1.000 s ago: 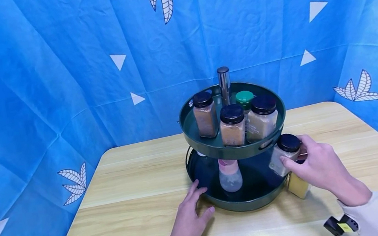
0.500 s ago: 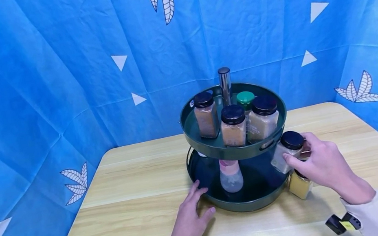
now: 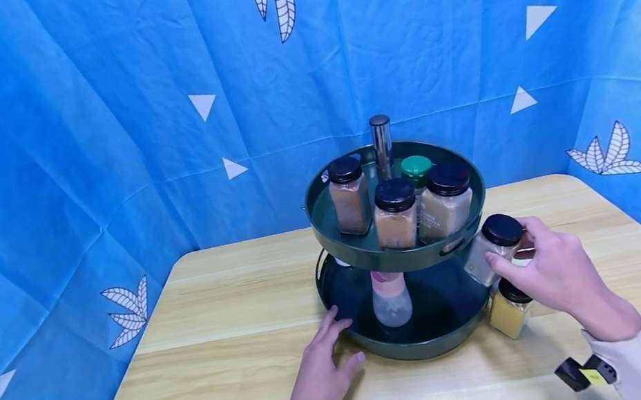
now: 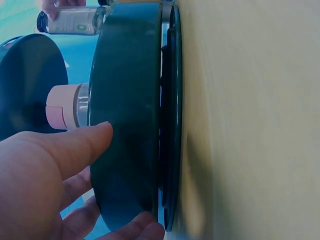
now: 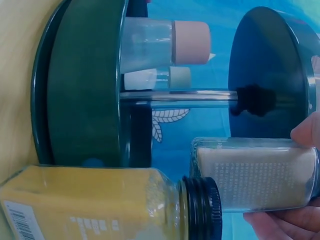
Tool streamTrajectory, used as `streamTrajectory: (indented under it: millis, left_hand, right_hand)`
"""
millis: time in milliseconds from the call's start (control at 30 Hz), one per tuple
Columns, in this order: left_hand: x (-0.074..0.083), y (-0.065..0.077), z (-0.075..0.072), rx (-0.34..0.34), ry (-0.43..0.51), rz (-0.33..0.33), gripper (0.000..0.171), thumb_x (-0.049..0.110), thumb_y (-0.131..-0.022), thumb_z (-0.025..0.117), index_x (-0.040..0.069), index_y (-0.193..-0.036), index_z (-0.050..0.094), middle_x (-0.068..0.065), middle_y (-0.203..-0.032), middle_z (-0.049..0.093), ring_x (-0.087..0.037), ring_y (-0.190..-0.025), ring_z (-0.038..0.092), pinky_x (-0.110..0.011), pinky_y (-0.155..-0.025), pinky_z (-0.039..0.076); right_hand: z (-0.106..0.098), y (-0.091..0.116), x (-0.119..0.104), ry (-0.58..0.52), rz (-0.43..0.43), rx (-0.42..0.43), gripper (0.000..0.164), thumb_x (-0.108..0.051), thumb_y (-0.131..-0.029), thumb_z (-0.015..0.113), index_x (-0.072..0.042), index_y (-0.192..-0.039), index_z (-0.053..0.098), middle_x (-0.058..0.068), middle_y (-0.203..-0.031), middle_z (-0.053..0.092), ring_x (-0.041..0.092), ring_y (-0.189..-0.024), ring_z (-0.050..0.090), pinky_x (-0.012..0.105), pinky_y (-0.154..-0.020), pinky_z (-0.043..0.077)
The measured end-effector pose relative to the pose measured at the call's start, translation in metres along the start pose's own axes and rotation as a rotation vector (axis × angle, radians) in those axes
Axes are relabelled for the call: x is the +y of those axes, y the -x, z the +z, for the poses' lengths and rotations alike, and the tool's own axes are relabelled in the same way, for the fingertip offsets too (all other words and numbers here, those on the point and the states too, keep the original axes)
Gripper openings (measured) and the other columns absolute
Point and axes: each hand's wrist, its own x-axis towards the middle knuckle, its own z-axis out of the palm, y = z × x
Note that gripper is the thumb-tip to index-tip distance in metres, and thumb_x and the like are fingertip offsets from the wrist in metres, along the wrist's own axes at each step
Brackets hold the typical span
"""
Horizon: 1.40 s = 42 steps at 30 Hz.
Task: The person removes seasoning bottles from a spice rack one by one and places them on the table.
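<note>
My right hand (image 3: 558,271) pinches a clear jar (image 5: 257,175) of whitish powder near its black lid, thumb on one side and fingers on the other. The jar is held up beside the right rim of the two-tier tray's lower tier (image 3: 420,350), leaning in the head view. Below it, a black-lidded jar of yellow powder (image 3: 510,315) stands on the table against the tray. My left hand (image 3: 321,376) rests its spread fingers at the lower tier's front left rim, thumb (image 4: 95,140) along the wall. A pink-capped bottle (image 3: 392,306) stands inside that tier.
The upper tier (image 3: 368,259) carries black-lidded spice jars, among them a brown one (image 3: 350,202), and a green-lidded jar (image 3: 416,171). A metal post (image 3: 383,148) rises through it. Deeper in the lower tier is a pale-capped bottle (image 5: 179,77). A blue curtain (image 3: 154,100) hangs behind the table.
My right hand has moved the whitish jar slightly up and to the right, away from the tray, showing more of the yellow jar below. The left hand stays at the rim.
</note>
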Motion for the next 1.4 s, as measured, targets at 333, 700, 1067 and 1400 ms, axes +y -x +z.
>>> streamTrajectory:
  millis: [333,700,1067,1400]
  left_hand:
    - [-0.002,0.000,0.000,-0.005,-0.007,-0.006,0.050,0.022,-0.086,0.068,0.011,-0.132,0.051,-0.013,-0.155,0.028,-0.038,-0.134,0.034,-0.059,-0.106,0.035]
    - [-0.002,0.000,0.001,-0.001,-0.004,0.000,0.050,0.022,-0.087,0.068,0.011,-0.132,0.051,-0.014,-0.155,0.028,-0.038,-0.133,0.034,-0.059,-0.106,0.035]
    - [-0.003,-0.001,0.001,-0.007,0.000,-0.009,0.050,0.021,-0.087,0.068,0.011,-0.132,0.051,-0.013,-0.155,0.028,-0.038,-0.134,0.034,-0.059,-0.106,0.035]
    - [-0.005,-0.001,0.002,0.028,-0.010,0.050,0.049,0.019,-0.085,0.069,0.008,-0.130,0.052,-0.016,-0.152,0.032,-0.039,-0.131,0.038,-0.058,-0.104,0.038]
  right_hand:
    - [-0.005,-0.002,0.003,0.028,0.037,0.005,0.046,-0.022,-0.074,0.075,0.007,-0.104,0.055,0.027,-0.077,0.068,0.043,-0.072,0.065,0.062,-0.062,0.052]
    - [-0.013,-0.004,0.010,0.025,0.056,0.013,0.046,-0.022,-0.076,0.074,0.008,-0.104,0.055,0.030,-0.080,0.068,0.045,-0.074,0.065,0.063,-0.063,0.051]
    - [-0.020,-0.004,0.016,0.036,0.086,0.005,0.048,-0.025,-0.077,0.074,0.009,-0.105,0.054,0.031,-0.081,0.067,0.045,-0.074,0.065,0.062,-0.063,0.051]
    - [-0.023,-0.004,0.019,0.041,0.042,0.067,0.043,-0.019,-0.074,0.075,0.008,-0.100,0.056,0.029,-0.077,0.068,0.045,-0.070,0.066,0.062,-0.060,0.050]
